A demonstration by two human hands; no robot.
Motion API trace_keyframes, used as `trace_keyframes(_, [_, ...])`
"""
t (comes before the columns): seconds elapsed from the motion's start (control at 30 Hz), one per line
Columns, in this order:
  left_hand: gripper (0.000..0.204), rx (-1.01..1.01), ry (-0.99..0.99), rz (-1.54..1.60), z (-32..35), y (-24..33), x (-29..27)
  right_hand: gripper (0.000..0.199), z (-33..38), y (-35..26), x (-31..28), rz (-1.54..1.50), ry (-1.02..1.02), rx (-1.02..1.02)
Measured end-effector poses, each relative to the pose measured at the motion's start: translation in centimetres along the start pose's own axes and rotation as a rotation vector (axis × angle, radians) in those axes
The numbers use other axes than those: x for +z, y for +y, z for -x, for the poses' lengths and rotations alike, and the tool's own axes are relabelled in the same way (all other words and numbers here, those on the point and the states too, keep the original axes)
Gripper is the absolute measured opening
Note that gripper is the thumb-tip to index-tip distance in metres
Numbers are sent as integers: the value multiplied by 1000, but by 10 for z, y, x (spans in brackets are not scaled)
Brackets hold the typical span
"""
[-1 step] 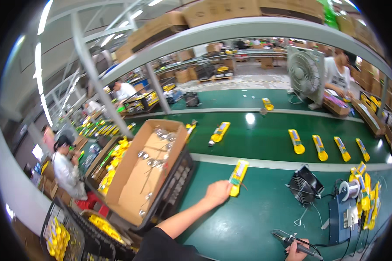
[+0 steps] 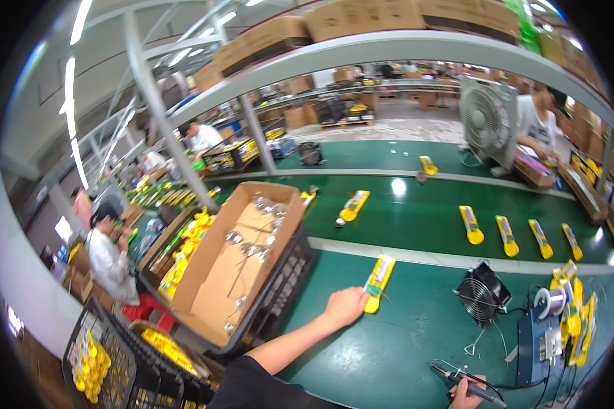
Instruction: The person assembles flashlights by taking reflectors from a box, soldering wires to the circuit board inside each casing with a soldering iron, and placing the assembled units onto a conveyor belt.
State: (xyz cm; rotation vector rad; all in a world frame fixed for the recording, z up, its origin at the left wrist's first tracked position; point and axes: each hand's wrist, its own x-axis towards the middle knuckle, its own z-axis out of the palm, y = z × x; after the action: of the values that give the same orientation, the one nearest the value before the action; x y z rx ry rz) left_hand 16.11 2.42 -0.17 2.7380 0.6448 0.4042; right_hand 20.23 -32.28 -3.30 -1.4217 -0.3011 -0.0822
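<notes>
One cardboard box (image 2: 235,273) of metal parts fills the centre left; right of it the left hand (image 2: 344,307) rests fingers together on one yellow device (image 2: 378,283). Four more yellow devices (image 2: 471,225) line the right; the right hand (image 2: 465,394), lower right, is clamped on one black tool (image 2: 467,386).

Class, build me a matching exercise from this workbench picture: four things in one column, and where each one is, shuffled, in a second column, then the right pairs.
Things:
1. left hand
2. right hand
3. small black fan
4. cardboard box

Places:
A. in a black crate at the bench's left end
B. on the near end of a yellow device
C. standing on the green bench right of that device
D. gripping a dark tool at the lower edge

Pairs: 1-B, 2-D, 3-C, 4-A
</notes>
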Motion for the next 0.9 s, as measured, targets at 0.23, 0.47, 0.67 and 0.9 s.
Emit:
trace_keyframes(0.23, [42,117,-508,56,96,10,-106,12,1,-13,5,59,-64,-47])
trace_keyframes(0.47, [43,-345,389,-271,34,-79,-239,12,-1,-19,5,55,-24,-26])
trace_keyframes(0.67, [75,-59,135,13,-11,-162,-180,11,0,-11,6,20,-9,26])
trace_keyframes(0.9, [50,-184,225,184,-29,-162,-177,13,7,19,-1,-118,-26,31])
